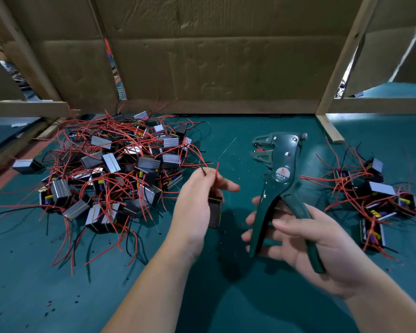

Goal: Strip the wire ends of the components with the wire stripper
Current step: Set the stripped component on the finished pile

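Teal mat (58,296): left hand (195,205) pinches red wire (217,170) of boxy component (214,213), half hidden beneath its fingers (226,186); right hand (327,248) grips wire stripper (280,174).

Model mark: "W01A", in pale capitals across a green band.
Where it stands: on a round sticker (281,175) on the dark green wire stripper (283,159), at the pivot just below the head and above the fork of the two handles.
Top of sticker: a small orange emblem, too small to make out.
Bottom of sticker: a line of fine print, too blurred to read.
Other writing: none legible.
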`<state>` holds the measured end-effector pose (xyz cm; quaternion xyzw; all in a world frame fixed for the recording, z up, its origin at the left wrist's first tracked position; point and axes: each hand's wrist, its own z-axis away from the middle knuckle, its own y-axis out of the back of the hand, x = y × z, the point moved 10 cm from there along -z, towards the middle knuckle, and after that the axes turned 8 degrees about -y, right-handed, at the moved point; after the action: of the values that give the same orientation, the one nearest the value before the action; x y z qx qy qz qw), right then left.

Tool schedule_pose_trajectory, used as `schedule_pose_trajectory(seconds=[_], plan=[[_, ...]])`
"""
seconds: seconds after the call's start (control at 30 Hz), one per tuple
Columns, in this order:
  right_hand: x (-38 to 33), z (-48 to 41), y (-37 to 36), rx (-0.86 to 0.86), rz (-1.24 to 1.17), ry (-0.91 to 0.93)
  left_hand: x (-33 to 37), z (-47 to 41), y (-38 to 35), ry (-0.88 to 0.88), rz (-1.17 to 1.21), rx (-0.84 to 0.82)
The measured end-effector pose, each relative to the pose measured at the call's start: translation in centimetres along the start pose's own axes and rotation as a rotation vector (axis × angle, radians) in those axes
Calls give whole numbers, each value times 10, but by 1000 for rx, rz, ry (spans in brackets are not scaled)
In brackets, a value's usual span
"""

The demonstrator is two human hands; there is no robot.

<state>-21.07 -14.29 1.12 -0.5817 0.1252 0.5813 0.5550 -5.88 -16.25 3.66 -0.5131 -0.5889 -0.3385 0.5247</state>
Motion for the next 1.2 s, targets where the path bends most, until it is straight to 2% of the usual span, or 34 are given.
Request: schedule_pose_trajectory(seconds=[0.13, 0.33, 0.5, 0.87, 1.0, 1.2], plan=[[1, 2, -7, -76, 51, -5, 9, 1, -1, -96, -11, -2], [20, 5, -34, -313, -8, -172, 17, -1, 13, -121, 1, 80], [27, 9, -54, -472, -160, -262, 29, -3, 21, -256, -195, 86], [29, 10, -58, -532, -151, -219, 65, 7, 18, -624, -659, 102], [28, 11, -57, -531, -116, -209, 70, 11, 16, -665, -701, 107], [29, 8, -48, -424, -60, -226, 73, 13, 14, -706, -738, 123]])
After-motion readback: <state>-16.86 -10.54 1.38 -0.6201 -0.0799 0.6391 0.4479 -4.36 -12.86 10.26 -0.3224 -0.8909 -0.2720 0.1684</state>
